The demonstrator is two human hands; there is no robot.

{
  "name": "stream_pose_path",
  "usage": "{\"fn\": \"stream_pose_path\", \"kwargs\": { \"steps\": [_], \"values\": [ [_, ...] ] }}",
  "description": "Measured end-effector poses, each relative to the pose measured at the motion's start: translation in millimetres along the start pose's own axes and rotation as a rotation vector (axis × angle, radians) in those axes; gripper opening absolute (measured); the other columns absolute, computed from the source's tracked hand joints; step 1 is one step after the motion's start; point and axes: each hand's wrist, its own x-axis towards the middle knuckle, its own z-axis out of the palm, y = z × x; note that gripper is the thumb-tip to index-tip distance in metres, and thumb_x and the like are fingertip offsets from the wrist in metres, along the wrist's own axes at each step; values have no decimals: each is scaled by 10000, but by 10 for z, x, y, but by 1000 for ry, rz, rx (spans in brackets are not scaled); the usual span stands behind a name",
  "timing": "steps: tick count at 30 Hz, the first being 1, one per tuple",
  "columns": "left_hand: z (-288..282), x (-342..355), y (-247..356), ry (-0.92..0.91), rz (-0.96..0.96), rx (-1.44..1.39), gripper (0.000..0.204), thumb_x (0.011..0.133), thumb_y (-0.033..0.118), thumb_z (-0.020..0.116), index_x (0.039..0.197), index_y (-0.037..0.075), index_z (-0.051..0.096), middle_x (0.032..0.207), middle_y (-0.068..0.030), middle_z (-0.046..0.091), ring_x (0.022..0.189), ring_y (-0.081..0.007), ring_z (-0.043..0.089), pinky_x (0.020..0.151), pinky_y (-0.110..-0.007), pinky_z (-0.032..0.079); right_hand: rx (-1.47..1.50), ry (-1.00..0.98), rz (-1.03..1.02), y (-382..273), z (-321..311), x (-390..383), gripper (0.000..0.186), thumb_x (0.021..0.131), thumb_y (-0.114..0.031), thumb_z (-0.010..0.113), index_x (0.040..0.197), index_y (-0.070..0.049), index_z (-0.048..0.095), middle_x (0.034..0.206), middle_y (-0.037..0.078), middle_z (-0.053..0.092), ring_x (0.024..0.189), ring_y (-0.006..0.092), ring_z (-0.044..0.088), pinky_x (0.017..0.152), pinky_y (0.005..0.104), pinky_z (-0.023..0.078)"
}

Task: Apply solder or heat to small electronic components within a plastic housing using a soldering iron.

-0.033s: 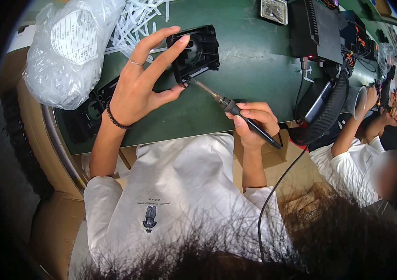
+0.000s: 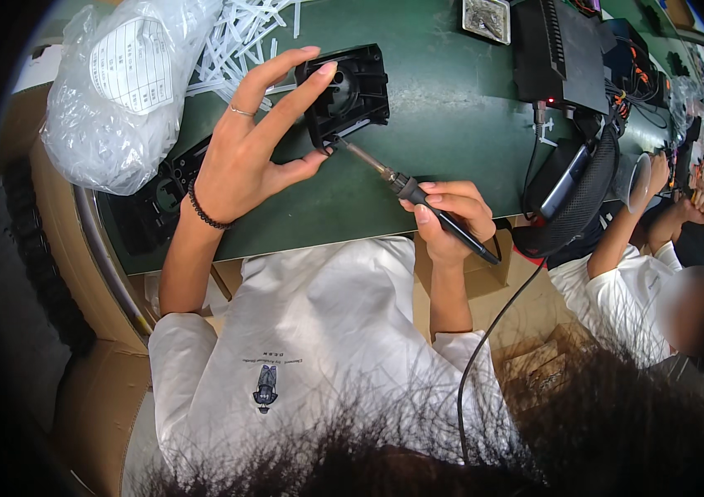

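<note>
Pinching a black plastic housing in the left hand, at upper centre of the frame, with a soldering iron held in the right hand.

Bracing the housing's left side between left thumb below and fingers above, so nearer to it than with the right hand; gripping the iron's dark handle pen-like, right of centre, well apart from the housing. Pointing along the iron's long axis from lower right to upper left, with the metal tip at the housing's lower-left corner; hard to tell whether touching or just short. With a clear plastic bag at upper left and translucent strips beside it on the green table.
</note>
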Motion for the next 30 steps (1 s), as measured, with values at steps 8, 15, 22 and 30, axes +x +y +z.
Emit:
{"fn": "stream_pose_path", "kwargs": {
  "steps": [8, 15, 22, 30],
  "values": [
    [9, 16, 9, 28, 15, 9, 928, 631, -16, 901, 1506, 126, 627, 1530, -137, 552, 1320, -358, 603, 1083, -445, 542, -21, -13, -7, 6, -4, 4, 238, 806, 20, 887, 969, 9, 714, 958, 179, 744, 835, 244, 788, 701, 351, 704],
    [-14, 44, 31, 22, 15, 29, 925, 632, -24, 896, 1505, 120, 626, 1531, -138, 552, 1327, -361, 598, 1089, -442, 539, 16, 1, -24, 16, -39, -14, 226, 860, -21, 864, 993, 23, 686, 984, 196, 730, 821, 269, 786, 690, 370, 705],
    [-178, 631, -74, 201, -17, 87, 765, 744, 132, 923, 1449, 50, 635, 1470, -170, 614, 1369, -353, 591, 1160, -445, 477, 261, 497, -35, 86, 74, -63, 197, 935, -28, 748, 1062, 13, 603, 1100, 214, 649, 739, 285, 746, 645, 375, 694],
    [-201, 1463, -618, 10, -21, 169, 735, 825, 252, 896, 1400, -37, 541, 1427, -235, 568, 1352, -419, 544, 1157, -444, 449, 145, 517, 10, 105, 14, -131, 160, 977, -15, 699, 1105, 3, 604, 1193, 204, 627, 864, 287, 743, 728, 371, 658]
  ]
}}
